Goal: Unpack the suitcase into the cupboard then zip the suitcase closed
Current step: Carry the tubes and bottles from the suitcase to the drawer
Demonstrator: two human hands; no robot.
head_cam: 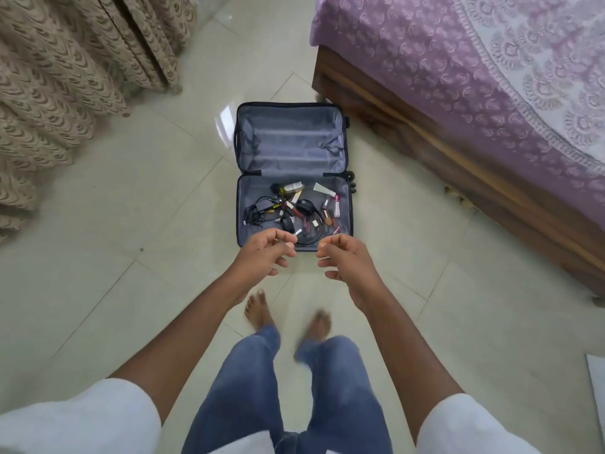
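Suitcase [291, 173] lay open flat on the floor [131, 208], its far right corner just beside the bed [458, 93]; curtain [65, 60] off to the far left. Far half was bare lining. Near half held loose small stuff: cable [258, 209] by its left edge, headphones [306, 209] in the middle, a white tube [324, 190] near the far right corner, small bottles [291, 188] along the far edge, lipstick-type sticks scattered on the right. Left hand [262, 253] and right hand [347, 257] hovered over the near edge of the case, fingers loosely curled, holding nothing, apart from each other and touching nothing. Person was standing, feet near the case. Judgement: bulky items look done, since one half is cleared, but the small items are all left. Cupboard wasn't in view, so can't tell what's in it. Zip not started; lid fully open. Remaining: carry smalls across, likely several trips, fold lid over, zip round.
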